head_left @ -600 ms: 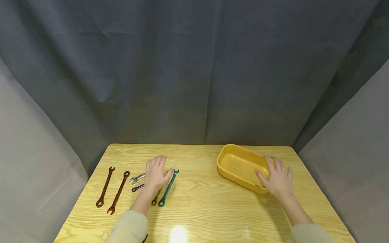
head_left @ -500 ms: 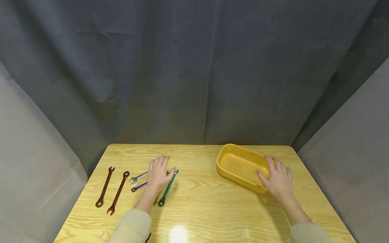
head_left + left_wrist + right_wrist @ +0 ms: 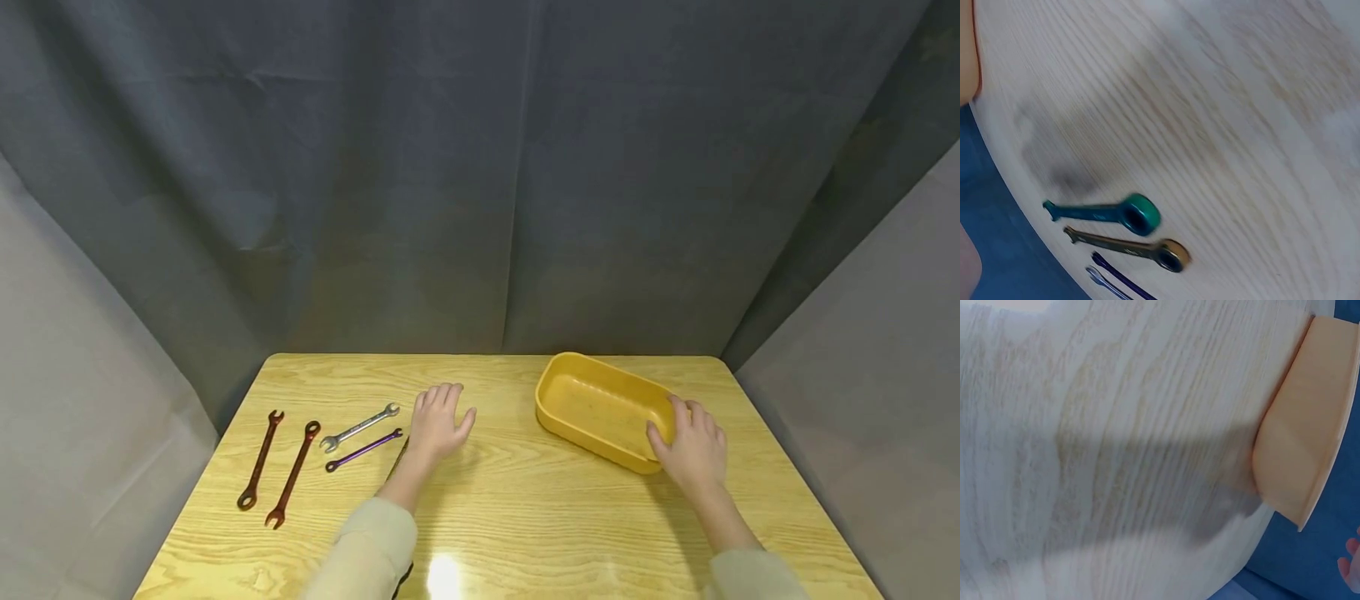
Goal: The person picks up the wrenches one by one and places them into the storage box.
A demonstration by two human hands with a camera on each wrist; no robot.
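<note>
Wrenches: six; one yellow tray, same bench. Left grip relaxed; right grip loose at tray's end, contact unclear.

Pale wood-grain table. Toward its left edge we logged a dark red wrench and a second dark red wrench, roughly parallel, apart. Next we noted a silver wrench, then a purple wrench. From the left wrist we saw a gold wrench beside a teal wrench. Right of centre, we recorded a yellow tub, set slantwise.
</note>
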